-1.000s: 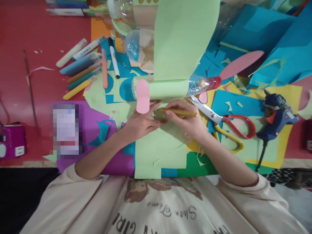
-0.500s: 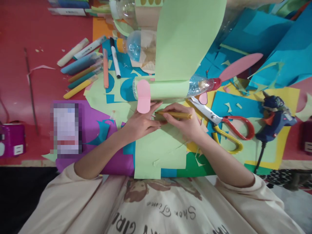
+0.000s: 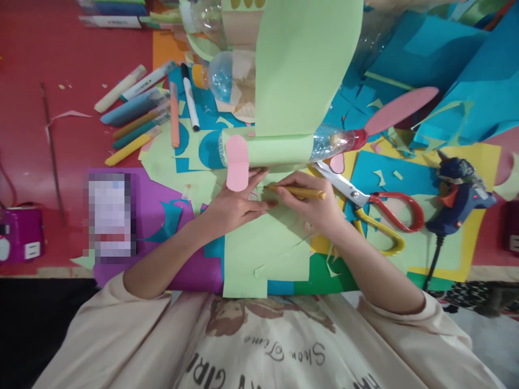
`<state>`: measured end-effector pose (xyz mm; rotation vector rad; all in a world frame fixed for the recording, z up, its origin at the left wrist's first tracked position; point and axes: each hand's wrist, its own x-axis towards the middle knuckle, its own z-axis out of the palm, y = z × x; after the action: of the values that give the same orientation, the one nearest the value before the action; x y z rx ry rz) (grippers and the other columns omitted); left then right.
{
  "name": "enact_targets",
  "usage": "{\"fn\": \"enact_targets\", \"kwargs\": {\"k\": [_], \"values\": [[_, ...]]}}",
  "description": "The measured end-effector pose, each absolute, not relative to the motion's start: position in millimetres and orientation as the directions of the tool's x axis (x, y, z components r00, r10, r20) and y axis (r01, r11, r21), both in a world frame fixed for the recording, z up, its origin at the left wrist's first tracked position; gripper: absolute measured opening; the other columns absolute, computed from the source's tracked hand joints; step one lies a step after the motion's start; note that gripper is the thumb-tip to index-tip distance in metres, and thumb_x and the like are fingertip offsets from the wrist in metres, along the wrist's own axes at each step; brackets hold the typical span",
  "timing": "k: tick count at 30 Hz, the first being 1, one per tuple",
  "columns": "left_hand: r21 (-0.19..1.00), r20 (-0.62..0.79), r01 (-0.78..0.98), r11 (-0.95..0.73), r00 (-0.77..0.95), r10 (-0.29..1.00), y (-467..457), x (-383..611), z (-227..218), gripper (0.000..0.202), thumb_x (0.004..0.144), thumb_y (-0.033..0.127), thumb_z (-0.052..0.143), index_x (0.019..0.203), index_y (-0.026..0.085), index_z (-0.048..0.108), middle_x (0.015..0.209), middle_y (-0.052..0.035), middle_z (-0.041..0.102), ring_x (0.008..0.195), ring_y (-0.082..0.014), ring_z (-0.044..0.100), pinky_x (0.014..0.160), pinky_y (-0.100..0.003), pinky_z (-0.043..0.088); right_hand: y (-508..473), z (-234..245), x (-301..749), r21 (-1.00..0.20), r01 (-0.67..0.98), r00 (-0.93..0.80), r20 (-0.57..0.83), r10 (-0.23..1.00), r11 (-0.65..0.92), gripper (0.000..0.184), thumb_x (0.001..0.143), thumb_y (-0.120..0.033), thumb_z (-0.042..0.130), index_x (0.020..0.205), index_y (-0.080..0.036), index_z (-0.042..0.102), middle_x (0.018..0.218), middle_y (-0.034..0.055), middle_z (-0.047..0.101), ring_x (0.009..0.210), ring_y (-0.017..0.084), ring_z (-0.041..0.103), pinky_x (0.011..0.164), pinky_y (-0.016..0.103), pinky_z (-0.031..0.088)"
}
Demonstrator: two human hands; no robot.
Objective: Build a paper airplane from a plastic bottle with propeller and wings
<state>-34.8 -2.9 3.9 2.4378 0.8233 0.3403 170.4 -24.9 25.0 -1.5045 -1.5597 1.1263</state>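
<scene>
My right hand (image 3: 312, 205) pinches a yellow pencil (image 3: 302, 192), whose tip points left and down at the light green paper (image 3: 265, 243) under both hands. Across from it, my left hand (image 3: 233, 205) lies on that paper with its fingers stretched and apart, one on either side of a few thin lines. Just beyond the hands a plastic bottle (image 3: 330, 141) lies on its side, wrapped in green paper, with a red cap and a pink paper oval (image 3: 401, 111) at its neck. A pink paper strip (image 3: 237, 167) on the bottle's base end overlaps my left hand.
Red-and-yellow-handled scissors (image 3: 352, 194) lie beside my right hand, with a blue glue gun (image 3: 456, 200) farther right. Several markers (image 3: 133, 105) and a phone (image 3: 111, 216) are on the left. A large green paper sheet (image 3: 304, 65) rises behind the bottle; paper scraps surround everything.
The pencil and my right hand have shifted slightly to the right. My left hand stays pressed on the paper. The tall green sheet has leaned a little left.
</scene>
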Motion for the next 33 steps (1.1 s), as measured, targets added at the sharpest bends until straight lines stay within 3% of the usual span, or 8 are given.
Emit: {"fn": "enact_targets", "kwargs": {"k": [11,27,33], "values": [[0.56,0.082,0.487,-0.67,0.772,0.63,-3.1,-35.8,0.8,0.025,0.093,0.03,0.053,0.109,0.029,0.073,0.154,-0.0075,0.036,0.141,-0.03,0.038,0.112,-0.053,0.039,-25.1,25.1,179.4,-0.901,0.433,-0.011,-0.001,1.0,0.003,0.014,0.075,-0.027,0.059,0.064,-0.019,0.061,0.057,-0.0004,0.062,0.05,0.01,0.05,0.048,0.024,0.038],[0.578,0.066,0.48,-0.66,0.779,0.624,-1.8,-36.9,-2.8,0.028,0.091,0.024,0.057,0.115,0.033,0.069,0.157,-0.005,0.03,0.141,-0.0306,0.037,0.113,-0.055,0.036,-28.5,28.4,191.8,-0.861,0.504,0.079,-0.029,0.996,-0.065,0.014,0.073,-0.025,0.06,0.06,-0.019,0.06,0.053,-0.0017,0.06,0.047,0.009,0.046,0.046,0.025,0.035],[0.591,0.055,0.479,-0.649,0.778,0.625,-2.3,-37.4,-2.3,0.027,0.092,0.025,0.056,0.114,0.033,0.069,0.158,-0.0032,0.029,0.142,-0.0282,0.035,0.114,-0.049,0.037,-30.9,28.3,197.7,-0.864,0.493,0.15,-0.033,0.988,-0.104,0.013,0.07,-0.022,0.059,0.058,-0.02,0.056,0.051,-0.003,0.057,0.045,0.009,0.046,0.043,0.023,0.033]]}}
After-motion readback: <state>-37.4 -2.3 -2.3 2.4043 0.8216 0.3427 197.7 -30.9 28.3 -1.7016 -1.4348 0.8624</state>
